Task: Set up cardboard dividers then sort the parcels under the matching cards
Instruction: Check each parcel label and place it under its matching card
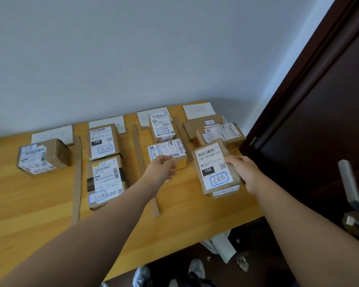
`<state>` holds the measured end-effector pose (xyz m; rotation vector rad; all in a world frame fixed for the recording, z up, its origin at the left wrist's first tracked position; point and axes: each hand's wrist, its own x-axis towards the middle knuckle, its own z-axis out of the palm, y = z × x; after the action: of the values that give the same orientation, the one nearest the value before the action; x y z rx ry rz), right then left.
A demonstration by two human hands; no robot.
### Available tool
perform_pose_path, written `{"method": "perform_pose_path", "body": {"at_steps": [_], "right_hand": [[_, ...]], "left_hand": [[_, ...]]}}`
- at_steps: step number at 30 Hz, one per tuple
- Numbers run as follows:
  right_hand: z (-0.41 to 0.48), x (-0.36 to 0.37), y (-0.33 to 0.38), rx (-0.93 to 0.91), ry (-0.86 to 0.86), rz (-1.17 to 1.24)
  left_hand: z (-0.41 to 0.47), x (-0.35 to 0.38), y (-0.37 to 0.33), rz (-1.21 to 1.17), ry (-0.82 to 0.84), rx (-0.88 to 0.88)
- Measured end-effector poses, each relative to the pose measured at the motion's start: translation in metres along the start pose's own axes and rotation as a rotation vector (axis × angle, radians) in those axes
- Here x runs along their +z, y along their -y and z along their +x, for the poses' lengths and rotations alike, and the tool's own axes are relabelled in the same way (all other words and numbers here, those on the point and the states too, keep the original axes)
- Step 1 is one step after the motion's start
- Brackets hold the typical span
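Observation:
Three cardboard divider strips (77, 179) (142, 168) (181, 135) split the wooden table (39, 206) into columns, each headed by a white handwritten card (54, 135) (197, 110). Brown parcels with white labels lie in the columns: one at far left (43, 156), two in the second column (103, 141) (105, 182), two in the third (161, 128) (167, 150). My right hand (244, 168) grips the right edge of a parcel labelled 15H (214, 168) in the rightmost column. My left hand (162, 169) hovers loosely curled by the third column's near parcel, holding nothing.
Two more parcels (221, 133) are stacked behind the 15H parcel. A dark wooden door (311, 112) with a metal handle (352, 195) stands just right of the table. Shoes (196, 270) and a white object are on the floor below the table's near edge.

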<state>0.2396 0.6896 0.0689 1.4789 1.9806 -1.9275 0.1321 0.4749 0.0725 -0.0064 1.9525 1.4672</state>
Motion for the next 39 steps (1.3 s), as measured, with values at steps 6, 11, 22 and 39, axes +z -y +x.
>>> {"method": "perform_pose_path", "body": {"at_steps": [6,11,22,39], "right_hand": [[0.031,-0.029,-0.012,0.037,0.061,-0.03],[0.051,-0.044,-0.032,0.067,0.075,-0.013],[0.078,-0.06,-0.047,0.062,0.07,0.035],[0.092,-0.068,-0.049,-0.17,-0.166,-0.301]], "left_hand": [[0.003,0.051,0.008,-0.029,-0.039,-0.019],[0.007,0.068,0.022,-0.039,-0.091,-0.069],[0.015,0.096,0.029,-0.031,-0.137,-0.109],[0.023,0.111,0.036,0.048,-0.105,-0.121]]}}
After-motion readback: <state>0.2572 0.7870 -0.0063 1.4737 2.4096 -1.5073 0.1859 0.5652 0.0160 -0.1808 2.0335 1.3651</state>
